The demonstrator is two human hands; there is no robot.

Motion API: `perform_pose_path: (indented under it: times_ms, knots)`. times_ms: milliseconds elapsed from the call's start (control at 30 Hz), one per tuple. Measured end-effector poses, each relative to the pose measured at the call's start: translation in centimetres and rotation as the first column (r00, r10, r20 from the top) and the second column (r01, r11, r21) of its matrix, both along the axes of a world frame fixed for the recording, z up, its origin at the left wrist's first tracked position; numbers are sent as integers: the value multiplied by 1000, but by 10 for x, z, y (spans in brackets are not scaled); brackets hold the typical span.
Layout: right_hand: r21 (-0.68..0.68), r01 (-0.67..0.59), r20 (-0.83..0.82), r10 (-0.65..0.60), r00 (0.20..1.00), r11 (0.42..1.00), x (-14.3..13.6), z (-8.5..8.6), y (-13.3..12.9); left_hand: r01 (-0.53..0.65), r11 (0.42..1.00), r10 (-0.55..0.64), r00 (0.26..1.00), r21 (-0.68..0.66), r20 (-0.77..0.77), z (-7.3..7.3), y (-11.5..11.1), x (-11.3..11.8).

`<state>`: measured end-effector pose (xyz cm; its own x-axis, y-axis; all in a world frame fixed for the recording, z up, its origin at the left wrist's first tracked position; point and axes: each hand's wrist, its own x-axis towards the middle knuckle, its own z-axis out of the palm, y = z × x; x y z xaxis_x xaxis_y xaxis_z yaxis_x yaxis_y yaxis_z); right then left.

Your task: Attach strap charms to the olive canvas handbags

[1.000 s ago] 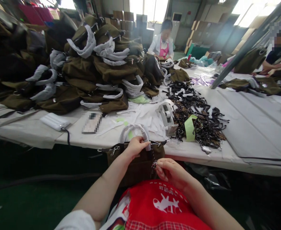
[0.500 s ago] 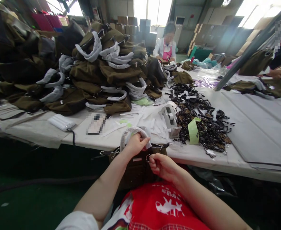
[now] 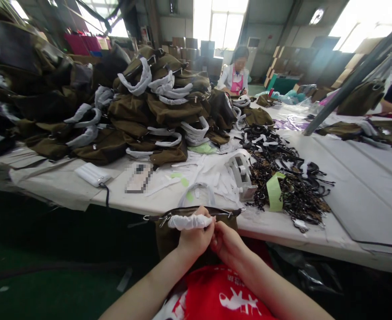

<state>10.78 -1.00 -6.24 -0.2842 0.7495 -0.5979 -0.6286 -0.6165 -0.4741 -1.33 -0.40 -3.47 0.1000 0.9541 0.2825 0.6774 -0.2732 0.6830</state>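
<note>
At the table's front edge an olive-brown handbag (image 3: 166,243) hangs close to my red apron (image 3: 212,291), its zipper along the top. My left hand (image 3: 196,238) is closed around the front bag handle (image 3: 185,222), which is wrapped in white padding. My right hand (image 3: 227,242) is closed in a pinch against the left fingertips, at the handle's right end; what lies between its fingers is hidden. Behind the zipper the bag's other wrapped handle (image 3: 197,186) stands up in an arch.
A high pile of similar bags (image 3: 132,106) covers the left. A phone (image 3: 138,178), a white power bank (image 3: 92,173), a tape dispenser (image 3: 242,178) and a heap of dark straps (image 3: 289,178) lie on the table (image 3: 365,186). Co-workers (image 3: 236,75) are beyond; a metal pole (image 3: 342,93) slants at right.
My left hand has drawn the front handle down toward me over the bag. The right hand, earlier apart at a metal ring, now meets the left. The head view has tilted up slightly.
</note>
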Motion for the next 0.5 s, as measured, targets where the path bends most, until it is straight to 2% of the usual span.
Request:
perform_pose_path:
  times_ms: [100,200,233,300,333,400,500]
  knots:
    - [-8,26,-99,-26,995,1000,0,3,-3,-16,1000,15,989,7,144,-13,0,-6]
    - [24,-17,-144,20,989,1000,4,6,-4,-58,993,94,925,-107,368,-27,7,-11]
    - [38,-33,-116,37,992,999,6,6,-3,-58,985,127,884,-164,451,-29,8,-12]
    - [88,-91,38,88,995,992,13,5,0,-26,971,159,815,-238,557,-32,10,-14]
    - [121,-137,148,119,982,983,17,4,1,-9,970,149,809,-242,569,-31,9,-14]
    - [176,-249,354,175,919,952,26,2,3,18,981,88,850,-195,519,-26,6,-14]
    - [223,-344,466,210,860,912,33,3,2,42,996,-11,933,-78,360,-19,-4,-12]
